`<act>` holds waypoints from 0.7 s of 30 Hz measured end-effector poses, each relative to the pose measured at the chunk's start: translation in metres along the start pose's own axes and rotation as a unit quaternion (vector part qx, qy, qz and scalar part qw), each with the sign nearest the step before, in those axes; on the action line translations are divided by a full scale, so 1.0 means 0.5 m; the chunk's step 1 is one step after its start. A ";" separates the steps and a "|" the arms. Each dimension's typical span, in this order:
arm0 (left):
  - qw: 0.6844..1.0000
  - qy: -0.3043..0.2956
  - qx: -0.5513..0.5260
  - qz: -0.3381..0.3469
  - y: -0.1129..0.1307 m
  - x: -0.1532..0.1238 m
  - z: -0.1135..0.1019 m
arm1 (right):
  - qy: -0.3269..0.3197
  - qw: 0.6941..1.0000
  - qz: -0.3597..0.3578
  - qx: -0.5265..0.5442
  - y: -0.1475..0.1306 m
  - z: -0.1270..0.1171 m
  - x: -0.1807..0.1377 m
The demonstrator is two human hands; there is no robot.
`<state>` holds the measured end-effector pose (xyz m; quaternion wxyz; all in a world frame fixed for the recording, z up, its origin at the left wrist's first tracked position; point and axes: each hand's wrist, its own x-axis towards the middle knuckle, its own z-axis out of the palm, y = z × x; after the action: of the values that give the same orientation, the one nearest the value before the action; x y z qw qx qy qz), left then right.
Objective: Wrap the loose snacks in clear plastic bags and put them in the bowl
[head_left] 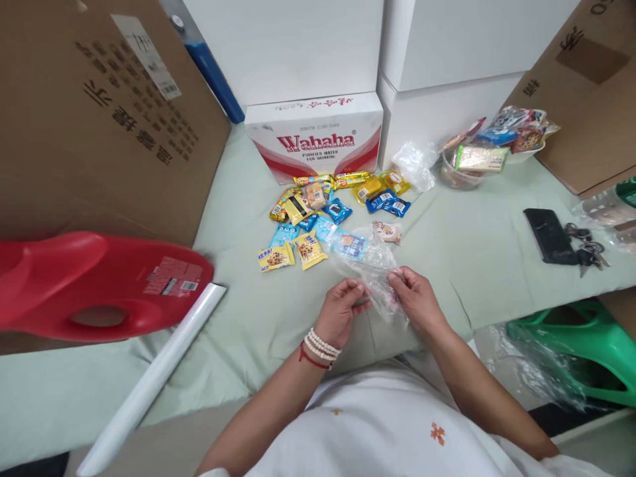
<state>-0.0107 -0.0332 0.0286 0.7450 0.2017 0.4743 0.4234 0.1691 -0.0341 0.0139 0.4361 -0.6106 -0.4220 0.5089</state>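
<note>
A clear plastic bag [381, 278] is stretched between my two hands, over the front part of the cloth. My left hand [344, 305], with a beaded bracelet at the wrist, pinches its left side. On the bag's right edge, the thumb and fingers of my right hand [415, 295] are closed. A light-blue snack packet [350, 245] lies at the bag's far end; whether it is inside or under the plastic I cannot tell. Just beyond are yellow cookie packets [311, 250], a dark-blue packet [338, 211] and a white wrapped snack [387, 232].
Behind the snacks stands a Wahaha carton [318, 142]. Bowls of packets [462, 175] and a crumpled clear bag [415, 165] sit back right. A phone [549, 235] with keys [591, 252] lies right. A red plastic stool [99, 285] and white tube [154, 377] occupy the left.
</note>
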 end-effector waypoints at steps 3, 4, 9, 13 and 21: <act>1.000 -0.004 -0.006 0.007 0.004 0.001 -0.004 | 0.140 0.982 -0.088 -0.095 -0.007 -0.015 -0.011; 1.000 -0.009 0.001 0.013 0.003 -0.001 -0.004 | 0.180 0.968 -0.126 -0.122 -0.011 -0.019 -0.015; 0.998 -0.051 0.014 0.045 -0.009 -0.018 0.004 | -0.030 0.992 -0.080 -0.097 -0.020 -0.002 -0.026; 0.997 0.025 -0.072 0.029 0.005 -0.004 -0.012 | -0.025 0.993 0.033 0.108 -0.014 0.002 -0.018; 0.990 0.124 -0.067 0.015 0.073 0.031 -0.086 | 0.048 0.931 0.170 0.321 -0.010 -0.070 0.015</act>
<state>-0.0613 -0.0044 0.0259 0.6858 0.1046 0.5304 0.4873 0.2042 -0.0292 0.0206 0.5356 -0.5245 -0.1051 0.6534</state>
